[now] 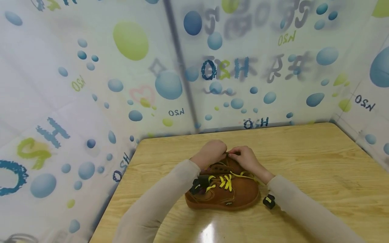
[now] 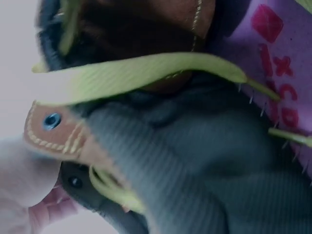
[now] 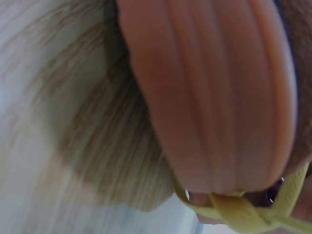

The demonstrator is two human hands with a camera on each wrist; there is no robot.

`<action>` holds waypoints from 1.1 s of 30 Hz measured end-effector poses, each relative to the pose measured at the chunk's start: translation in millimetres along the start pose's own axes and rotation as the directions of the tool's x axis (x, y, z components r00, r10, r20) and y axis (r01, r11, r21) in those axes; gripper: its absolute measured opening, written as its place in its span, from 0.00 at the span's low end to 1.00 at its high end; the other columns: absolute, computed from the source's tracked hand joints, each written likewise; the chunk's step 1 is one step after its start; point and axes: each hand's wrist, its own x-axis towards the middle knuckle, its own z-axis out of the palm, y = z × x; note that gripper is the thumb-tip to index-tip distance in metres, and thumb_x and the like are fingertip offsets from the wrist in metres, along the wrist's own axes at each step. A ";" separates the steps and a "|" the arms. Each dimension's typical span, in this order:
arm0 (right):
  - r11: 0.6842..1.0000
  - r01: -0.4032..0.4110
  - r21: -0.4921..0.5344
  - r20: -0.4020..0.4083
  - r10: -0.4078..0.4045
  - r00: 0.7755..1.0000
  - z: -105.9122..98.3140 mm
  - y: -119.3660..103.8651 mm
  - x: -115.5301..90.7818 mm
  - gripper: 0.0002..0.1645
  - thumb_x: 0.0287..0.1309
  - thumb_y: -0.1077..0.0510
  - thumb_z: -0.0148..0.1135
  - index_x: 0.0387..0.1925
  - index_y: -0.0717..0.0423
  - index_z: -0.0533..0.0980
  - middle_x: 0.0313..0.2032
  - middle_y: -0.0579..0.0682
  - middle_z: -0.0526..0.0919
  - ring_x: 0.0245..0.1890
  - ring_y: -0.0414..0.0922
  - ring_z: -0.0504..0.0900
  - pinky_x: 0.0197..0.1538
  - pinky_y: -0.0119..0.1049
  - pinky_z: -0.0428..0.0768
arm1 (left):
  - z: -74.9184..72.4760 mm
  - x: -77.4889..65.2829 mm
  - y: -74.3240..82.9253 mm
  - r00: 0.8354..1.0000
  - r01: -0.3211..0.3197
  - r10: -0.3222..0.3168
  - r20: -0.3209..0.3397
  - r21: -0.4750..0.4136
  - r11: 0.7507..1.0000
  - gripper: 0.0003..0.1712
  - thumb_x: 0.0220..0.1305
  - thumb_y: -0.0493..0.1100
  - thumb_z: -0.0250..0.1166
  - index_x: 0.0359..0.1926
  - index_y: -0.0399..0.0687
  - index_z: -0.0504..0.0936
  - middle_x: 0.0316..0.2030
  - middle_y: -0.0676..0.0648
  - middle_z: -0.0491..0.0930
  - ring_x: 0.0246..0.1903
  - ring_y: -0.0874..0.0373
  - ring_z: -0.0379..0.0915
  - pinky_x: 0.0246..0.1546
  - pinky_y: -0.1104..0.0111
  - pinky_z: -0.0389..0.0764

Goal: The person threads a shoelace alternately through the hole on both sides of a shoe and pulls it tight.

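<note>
Two brown shoes with yellow laces lie side by side on the table. The nearer shoe (image 1: 244, 194) has its lace crossed over the front. Both hands meet over the farther shoe (image 1: 234, 165). My left hand (image 1: 212, 153) is curled, and my right hand (image 1: 245, 159) pinches with thumb and finger; a thin shoelace seems to lie between them, mostly hidden by the fingers. The left wrist view shows a yellow lace (image 2: 141, 75) across a dark tongue (image 2: 234, 136) and an eyelet flap (image 2: 53, 134). In the right wrist view, a shoe's sole (image 3: 209, 97) covers the middle.
A small black device (image 1: 268, 201) is beside the right sleeve, over the table. The wooden table (image 1: 319, 162) stretches to a patterned curtain (image 1: 258, 81) at the back. Another curtain (image 1: 76, 135) hangs on the left.
</note>
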 end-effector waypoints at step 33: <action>0.997 0.053 -0.064 -0.049 -0.056 0.997 1.9 2.3 -0.6 0.04 0.61 0.60 0.66 0.35 0.53 0.86 0.35 0.51 0.89 0.38 0.48 0.85 0.43 0.43 0.81 | -78.4 -24.7 2.3 0.921 -0.327 -0.279 -0.271 -0.929 -0.176 0.11 0.78 0.42 0.47 0.41 0.40 0.72 0.21 0.53 0.75 0.21 0.61 0.72 0.29 0.71 0.80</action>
